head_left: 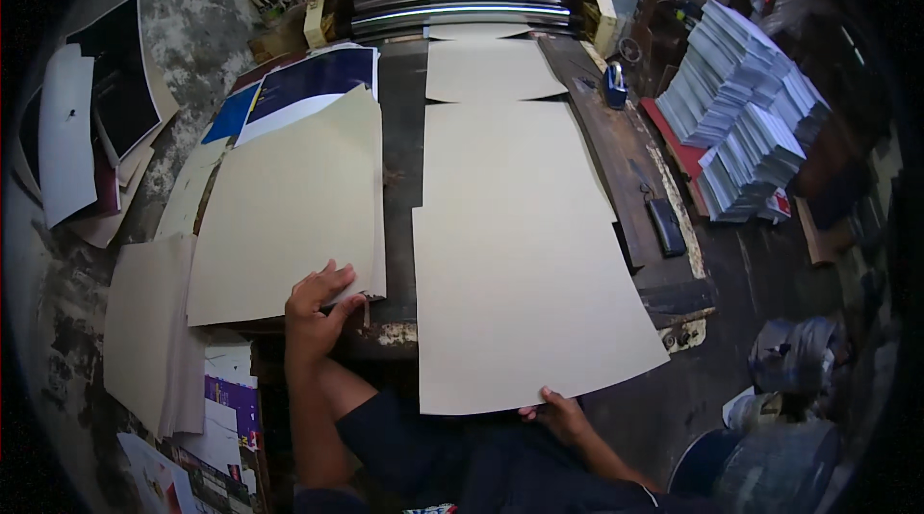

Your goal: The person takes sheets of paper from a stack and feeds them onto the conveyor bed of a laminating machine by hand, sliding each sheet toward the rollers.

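Beige sheet [525,293] is pinched by your right hand [562,415] at its near edge, while your left hand [316,307] touches the beige stack [289,206], its grip unclear.

Smooth, matt beige board sheets [520,302] line the centre before a polished metal roller [462,11] at the far end — with a dull-faced board stack [289,201] at left, a glossy dark-blue sheet [318,81] beyond it, rough, mottled flooring [197,13] far left and stacked pale paper [727,81] at right.
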`<state>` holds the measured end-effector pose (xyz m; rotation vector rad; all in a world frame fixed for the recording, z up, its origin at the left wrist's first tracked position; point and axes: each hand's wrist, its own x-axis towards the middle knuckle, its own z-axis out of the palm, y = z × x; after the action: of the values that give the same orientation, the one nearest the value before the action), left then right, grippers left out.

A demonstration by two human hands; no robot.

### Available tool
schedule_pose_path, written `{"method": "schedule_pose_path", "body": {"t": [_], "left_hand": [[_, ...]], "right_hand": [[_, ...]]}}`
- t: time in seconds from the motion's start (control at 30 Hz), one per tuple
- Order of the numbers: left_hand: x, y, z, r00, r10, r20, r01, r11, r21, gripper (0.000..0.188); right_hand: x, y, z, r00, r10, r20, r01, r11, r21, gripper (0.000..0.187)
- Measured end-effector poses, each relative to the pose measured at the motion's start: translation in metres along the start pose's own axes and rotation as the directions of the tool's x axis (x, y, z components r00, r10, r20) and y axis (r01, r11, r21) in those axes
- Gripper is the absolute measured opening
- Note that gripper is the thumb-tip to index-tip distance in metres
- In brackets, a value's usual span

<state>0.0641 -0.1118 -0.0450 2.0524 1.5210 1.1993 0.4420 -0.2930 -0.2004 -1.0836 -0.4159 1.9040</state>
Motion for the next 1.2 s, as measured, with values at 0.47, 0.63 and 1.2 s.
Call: {"method": "schedule_pose_path", "body": {"t": [0.47,0.63,1.2], "left_hand": [[-0.005,0.023,-0.001,0.989,-0.049,-0.141,0.077,0.977,0.198,0.026],[-0.016,0.028,0.004,0.976,-0.108,-0.191,0.132,0.984,0.118,0.023],[-0.027,0.039,0.024,0.947,-0.095,-0.308,0.140,0.982,0.127,0.017]], "right_hand": [[-0.013,0.008,0.008,0.997,0.068,-0.037,-0.068,0.998,-0.010,0.045],[0.003,-0.006,0.019,0.996,0.054,-0.067,-0.051,0.998,0.044,0.046],[0.109,-0.064,0.034,0.990,-0.102,-0.094,0.120,0.971,0.207,0.056]]}}
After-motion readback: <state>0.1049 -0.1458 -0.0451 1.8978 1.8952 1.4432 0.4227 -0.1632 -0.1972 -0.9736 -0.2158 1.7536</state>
